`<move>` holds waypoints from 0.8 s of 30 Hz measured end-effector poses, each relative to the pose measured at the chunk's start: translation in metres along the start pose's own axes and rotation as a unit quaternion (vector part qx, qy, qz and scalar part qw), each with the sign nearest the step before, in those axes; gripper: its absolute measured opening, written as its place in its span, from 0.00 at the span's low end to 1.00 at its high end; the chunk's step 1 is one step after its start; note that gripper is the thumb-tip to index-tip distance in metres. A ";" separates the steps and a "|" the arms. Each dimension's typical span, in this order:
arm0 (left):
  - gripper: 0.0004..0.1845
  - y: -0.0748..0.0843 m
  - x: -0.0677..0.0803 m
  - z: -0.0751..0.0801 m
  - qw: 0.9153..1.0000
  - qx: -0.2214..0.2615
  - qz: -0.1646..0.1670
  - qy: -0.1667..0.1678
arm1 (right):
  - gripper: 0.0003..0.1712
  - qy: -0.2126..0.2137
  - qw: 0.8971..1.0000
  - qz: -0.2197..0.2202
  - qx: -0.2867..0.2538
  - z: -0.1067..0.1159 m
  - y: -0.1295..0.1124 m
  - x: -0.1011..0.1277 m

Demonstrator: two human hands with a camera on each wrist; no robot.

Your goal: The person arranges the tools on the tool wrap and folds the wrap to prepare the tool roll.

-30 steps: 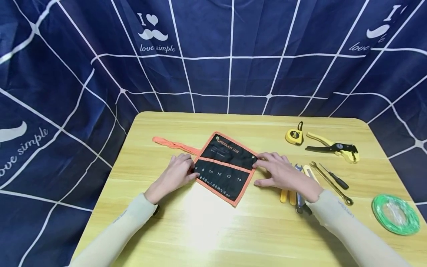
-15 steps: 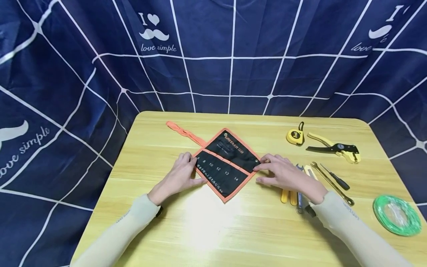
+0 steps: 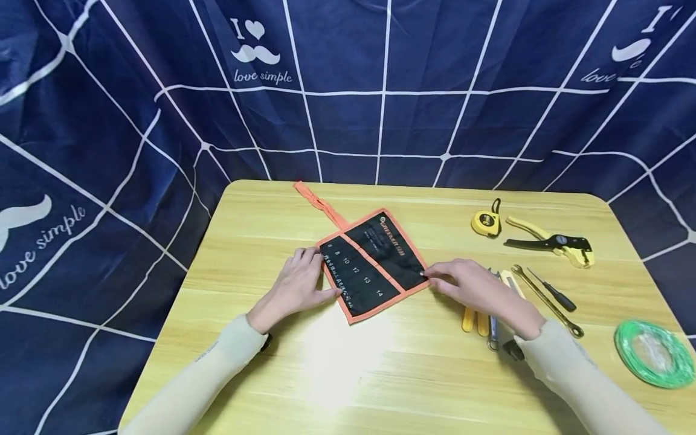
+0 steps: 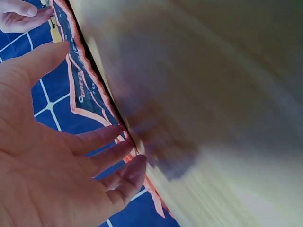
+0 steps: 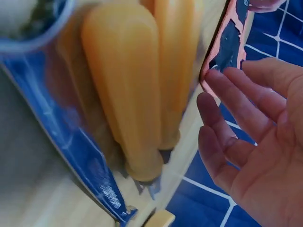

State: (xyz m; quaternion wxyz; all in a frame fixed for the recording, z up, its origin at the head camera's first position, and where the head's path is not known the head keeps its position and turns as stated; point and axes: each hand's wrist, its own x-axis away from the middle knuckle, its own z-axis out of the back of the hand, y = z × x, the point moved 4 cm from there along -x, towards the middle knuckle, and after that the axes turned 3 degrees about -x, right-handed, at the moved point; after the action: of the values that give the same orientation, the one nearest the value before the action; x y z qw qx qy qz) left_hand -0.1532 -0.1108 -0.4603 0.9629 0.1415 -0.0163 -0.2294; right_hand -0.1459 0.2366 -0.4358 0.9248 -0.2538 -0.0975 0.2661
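A flat black tool pouch (image 3: 356, 287) with orange edging and pockets numbered 6 to 14 lies turned at an angle on the wooden table. Its orange tie strap (image 3: 326, 208) points to the back left. My left hand (image 3: 296, 283) is at the pouch's left edge, fingertips on the border and thumb by the lower edge. At the right corner, my right hand (image 3: 478, 290) touches the pouch with its fingertips. Both wrist views show relaxed fingers meeting the edging, on the left hand (image 4: 52, 156) and the right hand (image 5: 265, 137) alike.
Beside and under my right forearm lie yellow handles (image 3: 468, 319), a blue wrench (image 3: 493, 338), a long wrench (image 3: 549, 304) and a black screwdriver (image 3: 562, 299). Further back are a tape measure (image 3: 486, 223) and wire strippers (image 3: 554, 243). A green wire coil (image 3: 631, 356) lies far right.
The pouch has turned clockwise on the table, its strap swinging from the left toward the back. My left hand has shifted slightly right; the right hand stays at the right corner.
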 end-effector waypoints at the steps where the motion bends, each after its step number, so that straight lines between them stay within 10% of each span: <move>1: 0.44 0.001 0.000 0.000 1.000 0.002 0.001 0.000 | 0.13 0.002 1.000 -0.003 -0.007 0.000 0.001 0.001; 19: 0.79 0.003 0.001 -0.012 0.994 -0.062 -0.029 -0.082 | 0.13 -0.054 0.991 -0.028 -0.119 -0.017 -0.005 0.009; 24: 0.77 0.003 -0.001 -0.015 0.991 -0.076 -0.054 -0.091 | 0.15 -0.051 0.998 0.002 -0.047 -0.020 -0.009 0.004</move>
State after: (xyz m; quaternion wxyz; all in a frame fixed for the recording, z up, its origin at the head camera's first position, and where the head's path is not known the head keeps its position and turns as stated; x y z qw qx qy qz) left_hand -0.1514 -0.1040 -0.4739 0.9515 0.0469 -0.0785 -0.2937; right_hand -0.1320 0.2237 -0.4482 0.9051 -0.2833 -0.1562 0.2760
